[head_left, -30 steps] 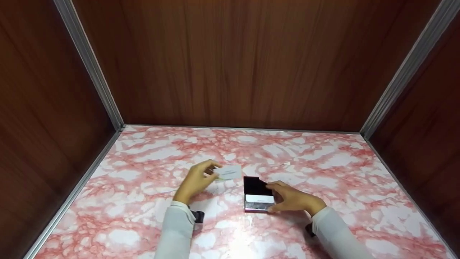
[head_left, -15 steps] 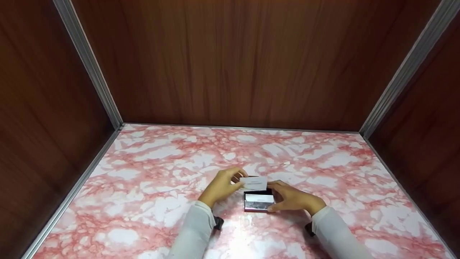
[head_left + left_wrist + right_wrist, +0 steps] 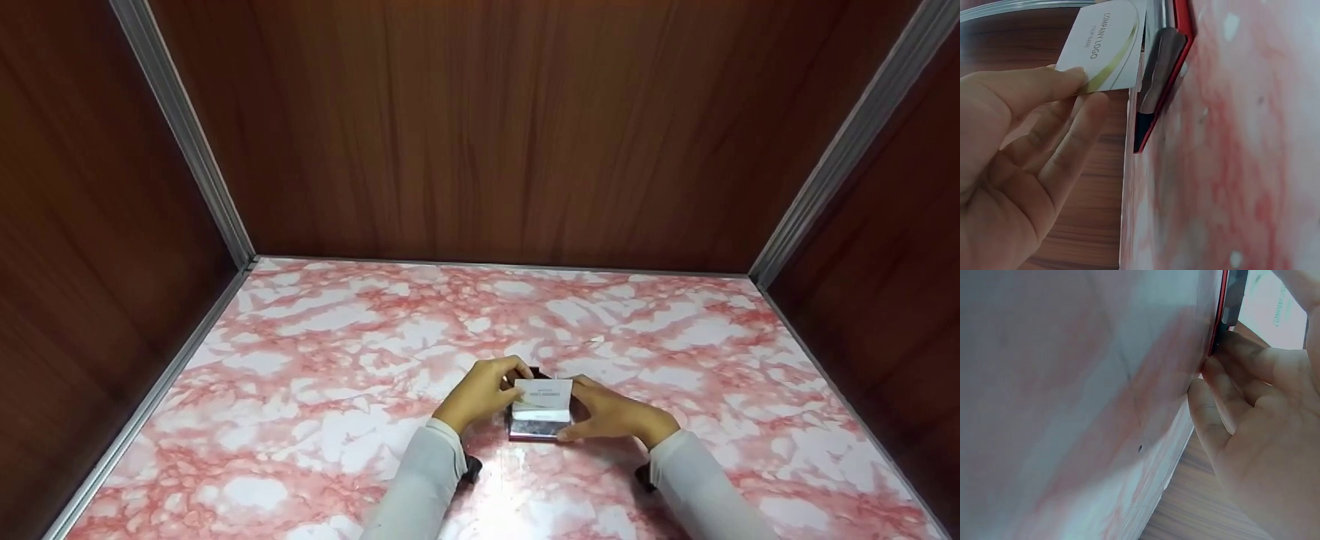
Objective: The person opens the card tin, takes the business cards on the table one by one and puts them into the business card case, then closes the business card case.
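My left hand (image 3: 480, 391) pinches a white business card (image 3: 546, 393) between thumb and fingers; in the left wrist view the card (image 3: 1103, 42) reads "COMPANY LOGO". It is tilted just over a business card case (image 3: 534, 429), which lies opened out on the table. Silver metal and a red edge show on the case (image 3: 1163, 67) in that view. A white strip (image 3: 541, 415), apparently another card, shows above the silver pocket. My right hand (image 3: 619, 415) grips the case's right side, thumb at the near corner. The case's dark inside is mostly hidden.
The table (image 3: 300, 420) has a red-and-white marbled top. Dark wood panels (image 3: 480, 135) with grey metal corner strips (image 3: 184, 135) enclose its back and sides. Black wrist cameras (image 3: 471, 470) sit under both white sleeves.
My left hand has carried the card rightward and toward me, from beside the case to over its pocket, and the card now tilts. My right hand and the case have stayed put.
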Tool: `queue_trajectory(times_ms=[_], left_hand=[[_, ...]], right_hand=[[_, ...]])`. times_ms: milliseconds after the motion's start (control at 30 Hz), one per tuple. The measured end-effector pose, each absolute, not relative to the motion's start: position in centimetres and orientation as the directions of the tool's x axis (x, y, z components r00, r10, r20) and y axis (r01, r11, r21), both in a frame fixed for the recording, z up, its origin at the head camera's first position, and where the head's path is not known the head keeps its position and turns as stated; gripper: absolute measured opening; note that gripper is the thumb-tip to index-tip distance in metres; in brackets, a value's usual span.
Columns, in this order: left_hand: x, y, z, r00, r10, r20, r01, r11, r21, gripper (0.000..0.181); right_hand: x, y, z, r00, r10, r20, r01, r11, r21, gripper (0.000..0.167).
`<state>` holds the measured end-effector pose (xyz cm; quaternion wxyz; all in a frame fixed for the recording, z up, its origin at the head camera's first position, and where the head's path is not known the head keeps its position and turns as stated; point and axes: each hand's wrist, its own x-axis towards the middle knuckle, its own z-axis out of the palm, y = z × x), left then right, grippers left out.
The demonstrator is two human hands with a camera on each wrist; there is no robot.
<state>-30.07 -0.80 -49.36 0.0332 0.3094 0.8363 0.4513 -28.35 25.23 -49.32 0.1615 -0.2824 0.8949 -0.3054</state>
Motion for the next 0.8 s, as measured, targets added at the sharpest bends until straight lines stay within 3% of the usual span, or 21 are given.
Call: queue_trajectory(times_ms=[500,800], left_hand=[[-30.00,-1.26,-50.00,-0.783,0.593,0.187,0.522,0.463,0.716,0.020],[-29.81,-1.12,-50.27,-0.773,0.626,0.103,0.523,0.537,0.662,0.022]], right_hand=[[-28.33,25.07,-49.31,-0.805,-0.569,-0.165,-0.367,0.697,-0.616,0.092],[-28.40,25.14,-49.33,-0.798,-0.579,-0.166,-0.384,0.702,-0.600,0.091]])
